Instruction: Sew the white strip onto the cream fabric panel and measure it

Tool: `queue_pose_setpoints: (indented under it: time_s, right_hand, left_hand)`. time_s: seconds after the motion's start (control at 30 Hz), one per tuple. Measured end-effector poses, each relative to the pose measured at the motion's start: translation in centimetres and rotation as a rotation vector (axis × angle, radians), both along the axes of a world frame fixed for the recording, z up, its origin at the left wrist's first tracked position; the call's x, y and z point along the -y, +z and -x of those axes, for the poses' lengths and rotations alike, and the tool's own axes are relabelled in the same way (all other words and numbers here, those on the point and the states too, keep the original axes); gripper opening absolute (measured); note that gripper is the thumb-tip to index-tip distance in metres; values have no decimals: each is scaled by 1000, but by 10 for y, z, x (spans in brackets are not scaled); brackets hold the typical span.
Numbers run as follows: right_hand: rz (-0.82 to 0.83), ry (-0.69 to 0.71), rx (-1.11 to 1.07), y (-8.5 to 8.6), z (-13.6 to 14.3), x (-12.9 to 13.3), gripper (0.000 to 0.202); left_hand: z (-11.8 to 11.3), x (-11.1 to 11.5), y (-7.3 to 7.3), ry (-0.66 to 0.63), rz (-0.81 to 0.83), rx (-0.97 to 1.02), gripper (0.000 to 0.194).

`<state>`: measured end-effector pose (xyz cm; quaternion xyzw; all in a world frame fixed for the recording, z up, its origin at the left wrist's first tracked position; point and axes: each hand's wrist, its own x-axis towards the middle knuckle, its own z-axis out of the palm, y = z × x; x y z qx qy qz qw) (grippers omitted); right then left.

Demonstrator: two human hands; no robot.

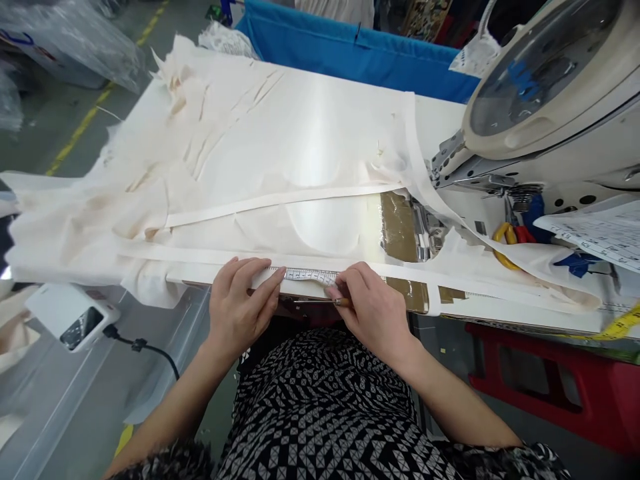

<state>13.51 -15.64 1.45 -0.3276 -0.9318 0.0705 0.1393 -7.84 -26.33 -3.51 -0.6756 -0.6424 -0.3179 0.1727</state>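
A short white length of measuring tape (311,275) with black markings lies along a cream fabric strip (295,261) at the table's front edge. My left hand (244,300) is closed on the tape's left part, fingertips pressing it against the strip. At the tape's right part, my right hand (374,308) pinches it between thumb and fingers. A thin brown stick-like thing (343,303) pokes out from under the right hand; its kind is unclear. The strip belongs to a large cream cloth (90,220) that spreads left and loops round to the right.
A sewing machine (530,143) stands at the right, with yellow-handled snips (505,241) and a printed sheet (600,230) near it. Yellow tape measure (623,325) hangs at the right edge. A blue fabric bin (350,50) lies behind, a red stool (555,387) below, a white device (75,317) left.
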Motion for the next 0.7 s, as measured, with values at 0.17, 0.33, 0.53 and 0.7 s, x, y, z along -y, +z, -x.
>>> queue_pose_setpoints:
  time_s: [0.17,0.33,0.53,0.7]
  right_hand:
    - [187,95,-65,19,5,-4,15]
    - [605,100,-23,37,7,-18,10]
    - [909,77,74,40,11,-42,27]
    - [658,109,91,45,17,-57,33]
  left_hand:
    - [-3,-1,11,15,-37,-24,29]
    - [-7,0,15,38,-18,-9,23]
    - [-9,1,5,60,19,44,26]
    - [-10,1,3,82,48,79,34]
